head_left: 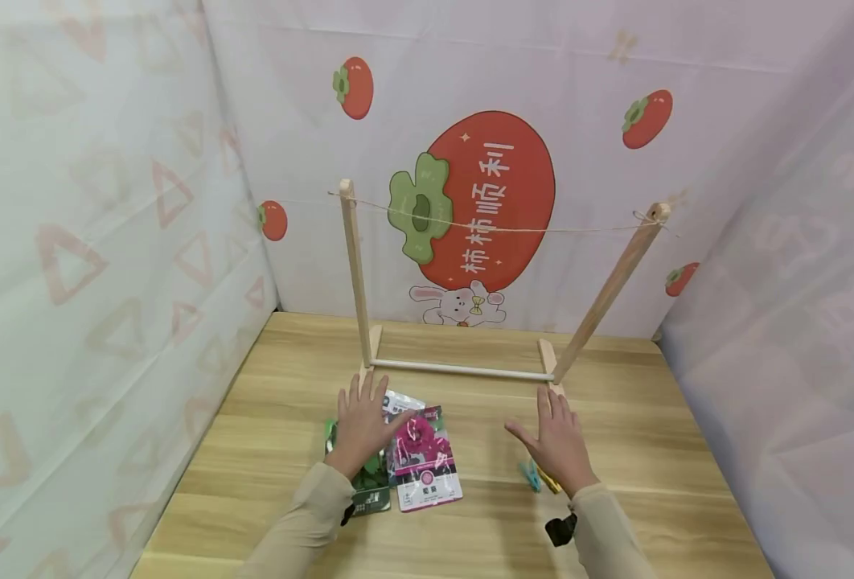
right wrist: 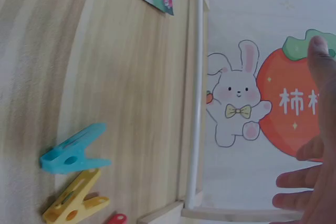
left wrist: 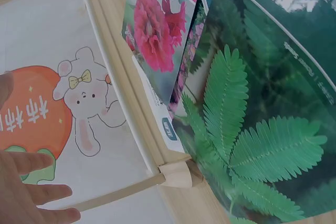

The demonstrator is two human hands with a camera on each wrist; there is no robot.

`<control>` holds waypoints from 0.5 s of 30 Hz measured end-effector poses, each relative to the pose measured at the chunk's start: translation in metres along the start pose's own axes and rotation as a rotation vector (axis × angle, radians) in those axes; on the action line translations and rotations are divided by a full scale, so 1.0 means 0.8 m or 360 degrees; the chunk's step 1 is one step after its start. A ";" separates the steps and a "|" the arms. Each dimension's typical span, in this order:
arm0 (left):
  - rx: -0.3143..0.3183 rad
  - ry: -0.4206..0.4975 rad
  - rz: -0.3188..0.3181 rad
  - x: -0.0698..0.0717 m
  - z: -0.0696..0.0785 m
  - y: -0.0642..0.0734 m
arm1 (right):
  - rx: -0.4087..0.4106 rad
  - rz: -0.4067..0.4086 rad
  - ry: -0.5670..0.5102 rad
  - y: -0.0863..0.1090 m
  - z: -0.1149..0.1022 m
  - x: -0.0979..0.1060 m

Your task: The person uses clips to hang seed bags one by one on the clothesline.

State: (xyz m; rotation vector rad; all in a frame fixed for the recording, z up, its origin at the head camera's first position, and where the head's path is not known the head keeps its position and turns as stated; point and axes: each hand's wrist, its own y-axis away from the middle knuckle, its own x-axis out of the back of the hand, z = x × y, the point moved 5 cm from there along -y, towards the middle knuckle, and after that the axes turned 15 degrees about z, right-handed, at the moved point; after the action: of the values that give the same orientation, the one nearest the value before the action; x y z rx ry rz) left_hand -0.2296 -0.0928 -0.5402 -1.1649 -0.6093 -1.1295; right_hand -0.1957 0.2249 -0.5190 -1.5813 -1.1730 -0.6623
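My left hand (head_left: 364, 426) is spread above several seed packets, with nothing in its fingers. Under it lies a green leaf-pictured packet (left wrist: 262, 156). A packet with pink flowers (head_left: 427, 462) overlaps others beside it, and a pale packet corner (head_left: 405, 402) shows behind. My right hand (head_left: 559, 442) is spread over the table's right part, holding nothing. Below it are a blue clothespin (right wrist: 71, 153) and a yellow clothespin (right wrist: 76, 198); the tip of a red piece (right wrist: 116, 219) shows at the right wrist view's lower edge.
Behind the hands stands a wooden frame with a left post (head_left: 357, 273), a right post (head_left: 611, 293) and a white bottom rod (head_left: 463, 371). A thin string (head_left: 499, 230) is tied between the post tops. A printed cloth wall (head_left: 586, 48) closes off the table's back.
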 end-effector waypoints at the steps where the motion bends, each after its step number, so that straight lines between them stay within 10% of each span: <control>1: 0.0003 -0.0010 -0.0007 0.000 -0.002 0.001 | 0.0005 0.0004 -0.0006 0.002 0.001 0.000; 15: 0.0023 0.0025 0.0067 0.002 -0.029 -0.001 | -0.0011 -0.0027 0.0025 0.007 0.023 -0.004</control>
State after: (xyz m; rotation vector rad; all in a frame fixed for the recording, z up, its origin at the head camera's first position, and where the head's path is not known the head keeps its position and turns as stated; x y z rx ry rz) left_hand -0.2332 -0.1148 -0.5458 -1.1504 -0.5777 -1.0957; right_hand -0.1945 0.2406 -0.5297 -1.5711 -1.1748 -0.6893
